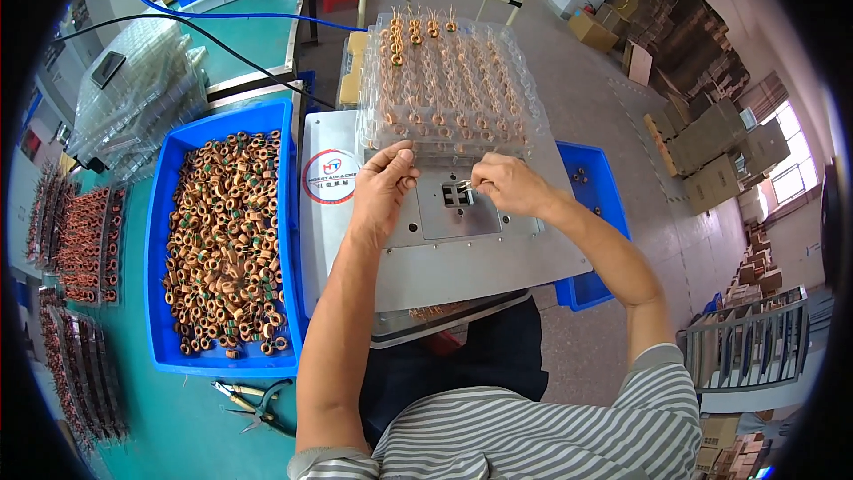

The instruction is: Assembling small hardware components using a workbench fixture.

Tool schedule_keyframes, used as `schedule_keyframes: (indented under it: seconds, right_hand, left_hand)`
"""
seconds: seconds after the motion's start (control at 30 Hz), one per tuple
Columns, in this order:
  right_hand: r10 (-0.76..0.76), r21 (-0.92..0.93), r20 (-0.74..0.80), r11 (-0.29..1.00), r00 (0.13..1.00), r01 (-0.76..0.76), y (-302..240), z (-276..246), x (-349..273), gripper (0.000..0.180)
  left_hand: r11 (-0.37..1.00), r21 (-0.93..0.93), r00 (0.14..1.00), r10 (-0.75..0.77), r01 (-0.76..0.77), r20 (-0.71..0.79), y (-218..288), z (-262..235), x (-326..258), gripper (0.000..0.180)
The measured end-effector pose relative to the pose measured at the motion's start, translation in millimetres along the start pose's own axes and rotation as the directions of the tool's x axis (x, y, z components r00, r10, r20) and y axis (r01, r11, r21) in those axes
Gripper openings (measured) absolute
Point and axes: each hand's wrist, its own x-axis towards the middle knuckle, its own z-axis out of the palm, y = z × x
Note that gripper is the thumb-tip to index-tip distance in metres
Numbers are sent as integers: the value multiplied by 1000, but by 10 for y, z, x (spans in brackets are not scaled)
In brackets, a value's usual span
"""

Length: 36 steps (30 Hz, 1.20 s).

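My left hand (384,188) is closed over the metal machine top (351,249), thumb against curled fingers; whatever is in it, if anything, is too small to make out. Opposite it, my right hand (511,183) pinches at the right edge of a small square opening (458,195) in the machine's plate. Its fingertips hide what they grip. Just beyond both hands rests a stack of clear plastic trays (520,46). Copper-coloured ring coils (434,28) with upright wire ends stand at the top tray's far side, and more rings show through the plastic.
Left of the machine, a blue bin (289,204) holds many loose ring coils. Pliers (259,411) lie on the green table (191,427) near it. Another blue bin (582,292) sits at the right, with a few pieces inside. Blue and black cables cross the far left.
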Motion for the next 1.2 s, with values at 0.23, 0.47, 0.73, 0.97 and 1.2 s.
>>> schedule_keyframes:
  seconds: [0.23, 0.47, 0.73, 0.97, 1.2]
  right_hand:
    - [2, -200, 160, 979, 987, 30, -44, 45, 63, 5]
    - [1, -303, 217, 951, 976, 67, -86, 27, 193, 7]
    - [4, -327, 315, 939, 949, 105, -109, 1, 326, 8]
    - [-6, -321, 367, 938, 930, 132, -117, 33, 366, 10]
    - [-11, -407, 376, 896, 926, 176, -195, 67, 422, 7]
  left_hand:
    - [1000, 0, 1000, -4, 4, -3, 30, -3, -11, 31]
    - [1000, -4, 1000, -7, 7, -16, 39, -8, -7, 31]
    - [1000, -4, 1000, -21, 21, -13, 42, -33, -11, 31]
    - [1000, 11, 1000, -17, 17, -15, 38, -38, -10, 32]
    - [1000, 5, 1000, -17, 17, -14, 41, -43, -12, 32]
